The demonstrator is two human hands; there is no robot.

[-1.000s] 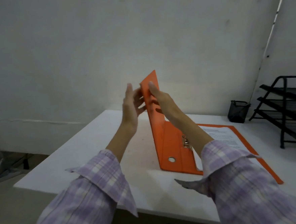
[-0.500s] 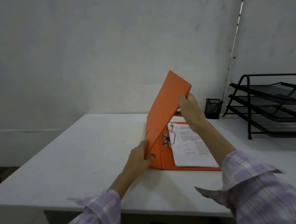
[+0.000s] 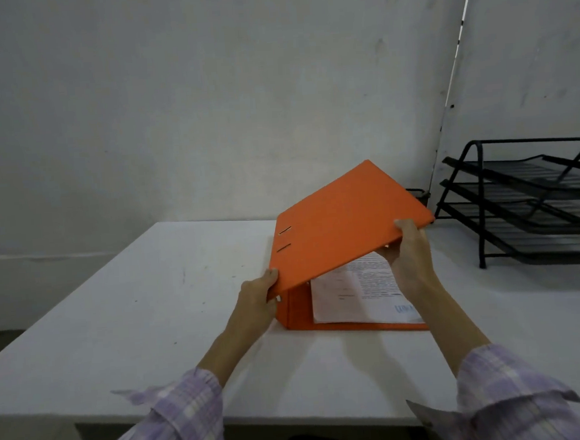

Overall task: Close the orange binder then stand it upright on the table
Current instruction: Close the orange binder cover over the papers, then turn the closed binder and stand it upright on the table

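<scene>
Cover (image 3: pixel 347 222) lowered, hands (image 3: pixel 257 290) gripping, tray rack (image 3: pixel 534 199) beside

The binder (image 3: pixel 343 223) is a flat, bright orange all over: cover, spine, the strip of back board showing at the bottom. Two thin dark slits sit near the spine edge of the cover. The paper (image 3: pixel 352 291) inside is white with small dark print and a bit of blue lettering near the lower corner. Both sleeves (image 3: pixel 179 430) are a pale lilac plaid, crossed with white and darker purple lines. The table (image 3: pixel 133 299) is plain white with a few tiny dark specks. The tiered tray rack (image 3: pixel 534 199) on the right is black wire mesh. The wall (image 3: pixel 204 88) behind is a dull grey-white with faint scuffs.
</scene>
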